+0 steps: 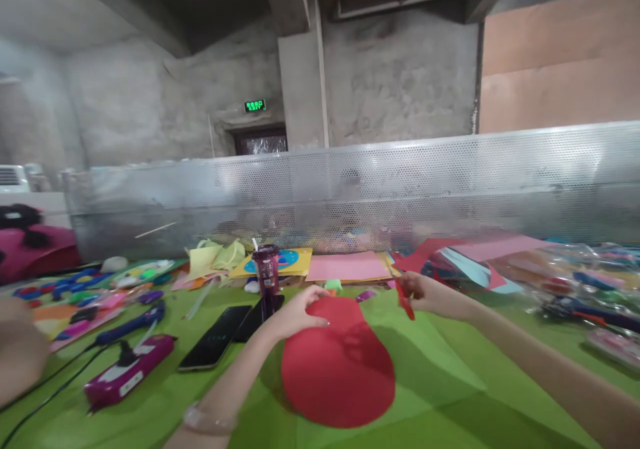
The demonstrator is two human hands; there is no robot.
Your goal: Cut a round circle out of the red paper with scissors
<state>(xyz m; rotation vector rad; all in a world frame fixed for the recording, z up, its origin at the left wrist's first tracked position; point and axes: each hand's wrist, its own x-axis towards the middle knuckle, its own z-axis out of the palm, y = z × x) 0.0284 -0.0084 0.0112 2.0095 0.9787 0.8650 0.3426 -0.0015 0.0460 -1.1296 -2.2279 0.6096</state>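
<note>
A red paper cutout [340,375], rounded and wider toward me, is held up over a light green sheet [425,349]. My left hand [300,315] pinches its upper left edge, thumb on the front face and the other fingers partly hidden behind. To the right of the cutout, my right hand [417,290] is closed around what look like red-handled scissors [406,302], blurred and apart from the paper. A shadow falls across the cutout's upper part.
Left of my arm lie two dark phones [215,339], a purple power strip [131,372] and a blue-handled tool [133,325] with a cord. Behind stand a purple cup [267,269] and coloured sheets [347,267]. Another person's blurred arm [20,342] is at far left. Bagged items [590,289] lie right.
</note>
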